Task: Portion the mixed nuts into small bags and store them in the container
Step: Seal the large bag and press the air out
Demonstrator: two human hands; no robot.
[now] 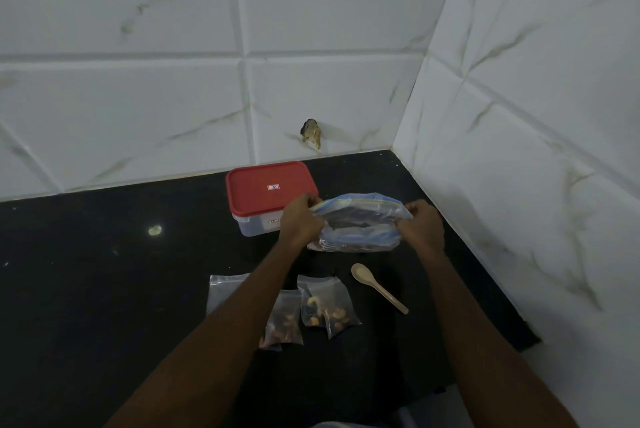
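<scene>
Left hand (pixel 299 219): pinches the left end of the big zip bag (pixel 360 223) at its mouth
Right hand (pixel 422 225): pinches the right end
Big zip bag: held low over the counter (pixel 104 271), just in front of the container (pixel 270 192)
Done: small bags (pixel 327 306) with nuts lie beside the spoon (pixel 377 287)
Left: one flat bag (pixel 225 289) looks unfilled; container lid on, bags not yet stored

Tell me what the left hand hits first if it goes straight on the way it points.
Besides the zip bag it grips, the left hand would probably meet the red-lidded container just beyond it; it may pass over the lid's right corner to the tiled wall.
</scene>
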